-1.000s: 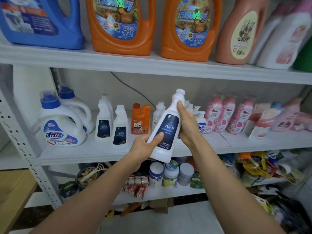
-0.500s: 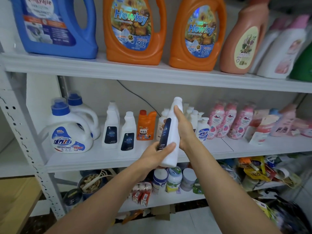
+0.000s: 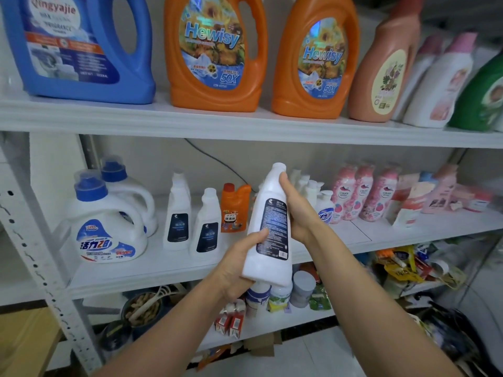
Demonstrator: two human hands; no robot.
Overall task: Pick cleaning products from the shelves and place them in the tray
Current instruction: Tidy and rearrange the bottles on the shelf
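- Pick step: white bottle [image 3: 268, 235] was held tilted, in front of the middle shelf [image 3: 163, 270].
- Left hand [image 3: 236, 268] gripped its base, right hand [image 3: 296, 210] its upper side.
- Next move likely: carry it to the tray, which was out of view.

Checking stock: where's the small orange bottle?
Head view, middle shelf, left of centre: the small orange bottle stands between a white dark-labelled bottle and the held white bottle.
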